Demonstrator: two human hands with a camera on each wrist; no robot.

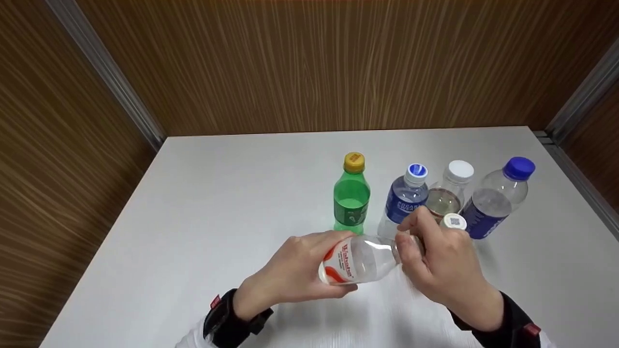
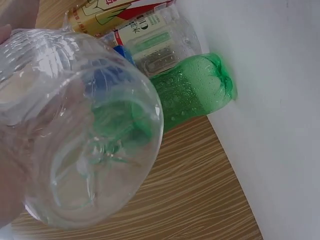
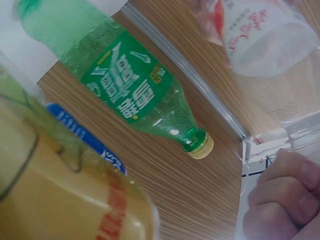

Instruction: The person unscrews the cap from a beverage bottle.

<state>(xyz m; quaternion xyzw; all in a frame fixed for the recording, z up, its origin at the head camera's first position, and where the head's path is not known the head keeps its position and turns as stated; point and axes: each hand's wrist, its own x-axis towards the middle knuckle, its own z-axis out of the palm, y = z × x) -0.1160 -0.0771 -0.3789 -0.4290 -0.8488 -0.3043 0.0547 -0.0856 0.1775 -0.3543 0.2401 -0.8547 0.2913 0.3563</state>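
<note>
White table within wood-grain panelling, left grip around a clear bottle, right grip around its neck

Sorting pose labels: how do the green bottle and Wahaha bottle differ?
Pose: the green bottle stands upright on the table; the Wahaha bottle is held sideways. Colour: the green bottle is tinted green, the Wahaha bottle clear, with a red-and-white label. Both are see-through and labelled.

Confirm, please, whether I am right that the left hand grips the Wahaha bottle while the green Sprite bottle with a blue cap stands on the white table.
Not quite: the cap on the green Sprite bottle is yellow, not blue, as the head view shows; the left hand does grip the Wahaha bottle.
</note>
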